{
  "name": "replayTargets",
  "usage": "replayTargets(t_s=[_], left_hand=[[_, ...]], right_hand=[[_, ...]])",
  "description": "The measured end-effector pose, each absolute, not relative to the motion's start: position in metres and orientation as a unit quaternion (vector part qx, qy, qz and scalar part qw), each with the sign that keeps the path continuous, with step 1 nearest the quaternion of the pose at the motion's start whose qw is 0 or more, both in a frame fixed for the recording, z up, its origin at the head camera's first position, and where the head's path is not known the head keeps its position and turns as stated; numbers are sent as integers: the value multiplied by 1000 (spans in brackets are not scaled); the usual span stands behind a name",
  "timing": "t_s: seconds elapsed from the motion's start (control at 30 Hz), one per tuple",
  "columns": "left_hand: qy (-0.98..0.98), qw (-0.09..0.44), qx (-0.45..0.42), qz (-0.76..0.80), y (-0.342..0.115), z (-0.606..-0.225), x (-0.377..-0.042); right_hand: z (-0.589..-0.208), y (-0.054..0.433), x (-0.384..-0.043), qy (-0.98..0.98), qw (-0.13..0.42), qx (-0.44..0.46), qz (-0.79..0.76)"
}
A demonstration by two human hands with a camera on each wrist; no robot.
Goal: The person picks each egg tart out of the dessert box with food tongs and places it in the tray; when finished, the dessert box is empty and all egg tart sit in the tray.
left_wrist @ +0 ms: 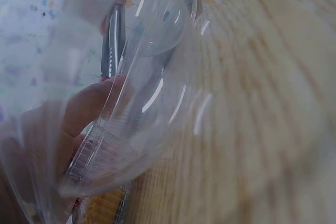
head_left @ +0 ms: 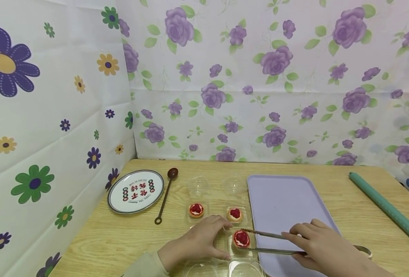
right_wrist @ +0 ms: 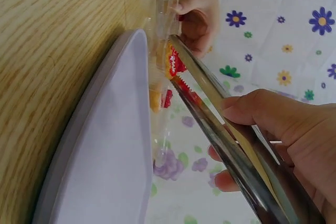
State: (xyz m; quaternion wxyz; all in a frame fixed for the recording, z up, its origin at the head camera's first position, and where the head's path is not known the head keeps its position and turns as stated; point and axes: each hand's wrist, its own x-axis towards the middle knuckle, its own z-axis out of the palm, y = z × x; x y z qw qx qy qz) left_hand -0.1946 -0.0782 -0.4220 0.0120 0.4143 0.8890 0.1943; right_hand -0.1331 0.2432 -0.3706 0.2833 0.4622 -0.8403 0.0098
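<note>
Got my right hand point(head_left: 324, 246) round part-spread tongs point(head_left: 273, 251), tart point(head_left: 241, 239) off left between the tips, left hand point(head_left: 201, 240) closer, pinching its box point(head_left: 243, 255).

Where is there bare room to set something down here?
Free: the far end of the tray; the table between tray and green roll; the near-left table between plate and left hand. Crowded: between left hand and right hand, where tongs, tarts and clear boxes sit.
</note>
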Motion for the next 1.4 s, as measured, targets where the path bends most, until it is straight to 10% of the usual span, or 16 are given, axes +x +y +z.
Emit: replayTargets(t_s=[1.4], left_hand=[[889, 15, 412, 200, -79, -420, -193]], right_hand=[[-380, 324, -105, -892, 285, 351, 4]])
